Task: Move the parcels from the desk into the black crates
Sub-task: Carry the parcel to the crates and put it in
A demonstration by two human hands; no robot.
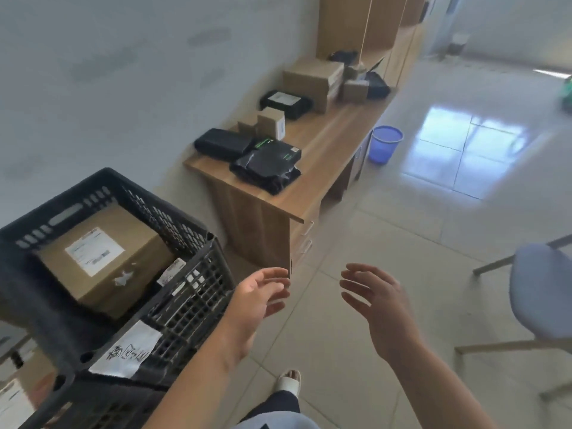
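Only the head view here. Both my hands are empty: left hand (263, 294) and right hand (376, 300) hang loose over the floor, fingers relaxed, palms facing each other, between the crate (198, 292) and the desk (325, 156).

The crate sits at lower left with one box (105, 258) already inside, white shipping label on top, print too blurry to read. A paper tag (128, 351) with handwritten characters is stuck on the crate's near wall; I can't make them out for sure.

Parcels still on the desk: at the near end a stack of black poly bags (267, 167) right at the front edge, a black bag (221, 144) behind it toward the wall, a small box (272, 122) standing upright, further along a black parcel (284, 102) with a white label, then a big box (312, 80) and more at the far end.

My guess on handling: the bags look soft, floppy and slippery, probably light, so I'd scoop under the stack with both hands. Boxes look stiff; grab them by opposite sides.
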